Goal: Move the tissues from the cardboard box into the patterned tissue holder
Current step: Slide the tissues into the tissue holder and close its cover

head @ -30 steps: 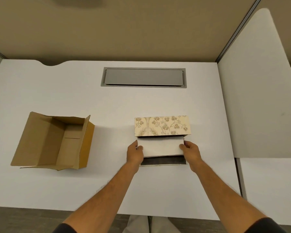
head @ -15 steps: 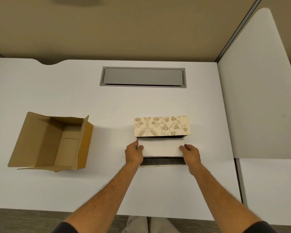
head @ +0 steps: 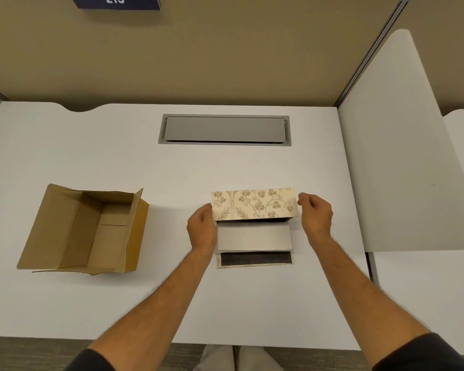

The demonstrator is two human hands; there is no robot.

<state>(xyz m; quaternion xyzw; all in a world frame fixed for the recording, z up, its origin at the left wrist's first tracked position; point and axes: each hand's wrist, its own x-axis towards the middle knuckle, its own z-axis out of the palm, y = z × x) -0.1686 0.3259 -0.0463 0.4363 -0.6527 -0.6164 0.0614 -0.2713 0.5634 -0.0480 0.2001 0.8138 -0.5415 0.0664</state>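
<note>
The patterned tissue holder point(head: 255, 203) stands right of the table's middle, its floral lid raised and its dark-lined flap point(head: 255, 259) lying flat toward me. A white stack of tissues point(head: 254, 236) rests inside it, between lid and flap. My left hand point(head: 202, 229) presses against the holder's left end, thumb on the lid's edge, fingers hidden behind it. My right hand point(head: 316, 216) hovers at the lid's right end with curled fingers, a narrow gap from the corner. The cardboard box point(head: 83, 228) sits open at the left with no tissues visible inside.
A grey cable hatch point(head: 224, 129) is set into the white table point(head: 91, 156) behind the holder. A white divider panel point(head: 402, 156) rises along the right side. A tan partition wall stands at the back.
Both hands have let go of the tissue stack and moved up and outward to the ends of the patterned lid. The stack now lies in the holder.
</note>
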